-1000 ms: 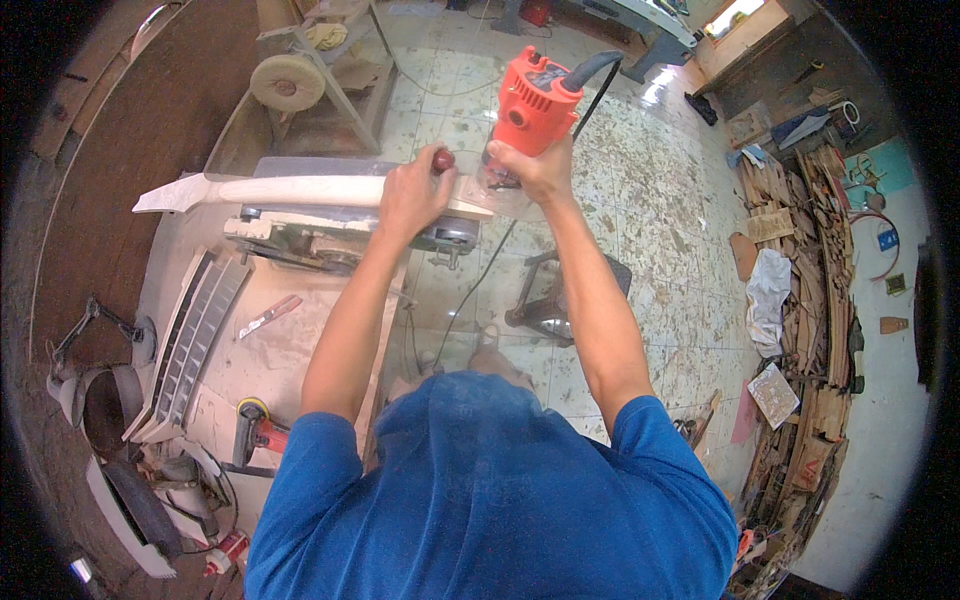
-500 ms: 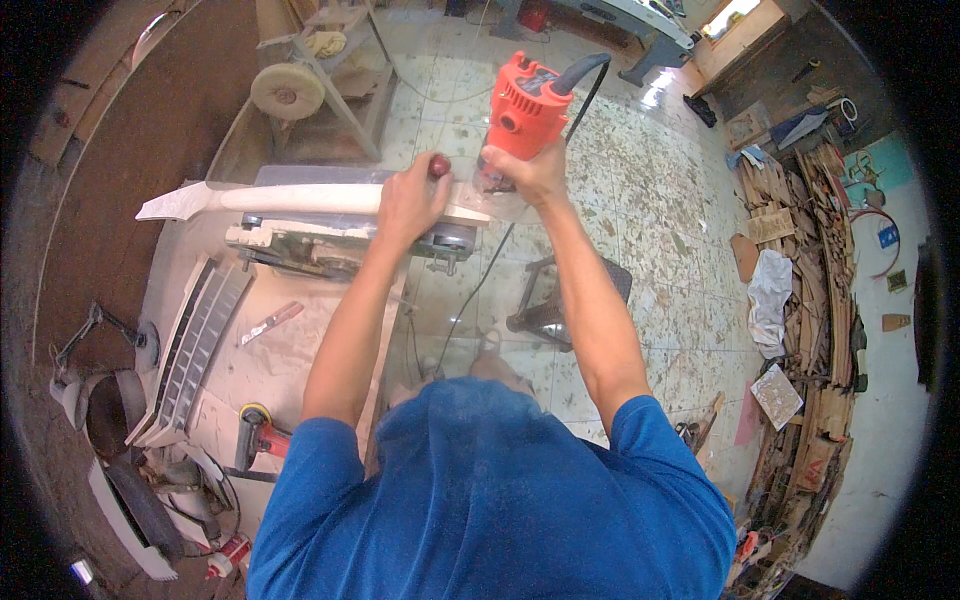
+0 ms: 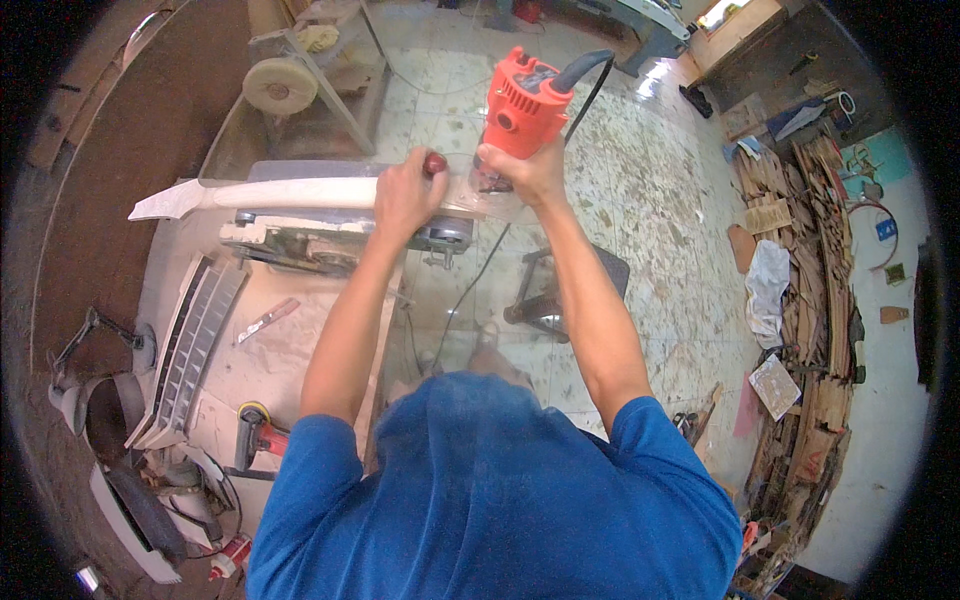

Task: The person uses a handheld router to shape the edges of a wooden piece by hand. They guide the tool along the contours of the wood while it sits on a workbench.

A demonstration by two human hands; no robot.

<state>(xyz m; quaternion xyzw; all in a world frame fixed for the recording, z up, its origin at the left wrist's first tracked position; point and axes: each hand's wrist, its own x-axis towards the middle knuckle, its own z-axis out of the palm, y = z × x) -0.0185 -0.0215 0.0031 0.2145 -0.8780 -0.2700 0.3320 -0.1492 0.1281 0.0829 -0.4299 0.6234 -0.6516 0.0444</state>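
Note:
My right hand [image 3: 534,172] is wrapped around the lower body of a red-orange trim router [image 3: 522,110], held upright with its dark cord leaving the top. The fingers of my left hand [image 3: 405,196] close around a dark red knob [image 3: 434,163] at the router's left. A clear base plate [image 3: 507,208] shows under the router. Beneath my left hand runs a pale wooden guitar neck [image 3: 290,193], its headstock pointing left and its other end by the router. The router bit and the exact contact with the wood are hidden.
The neck lies over a dusty machine with rollers [image 3: 335,240] at the bench [image 3: 310,350] edge. On the bench are a slatted curved form [image 3: 195,350], a knife-like tool [image 3: 268,320] and a sander [image 3: 258,438]. A stool [image 3: 545,300] stands below; wood scraps [image 3: 810,300] are piled right.
The view has shifted slightly, so the bench and neck sit a little further left. Both hands keep their grips, and the router has barely moved against the neck.

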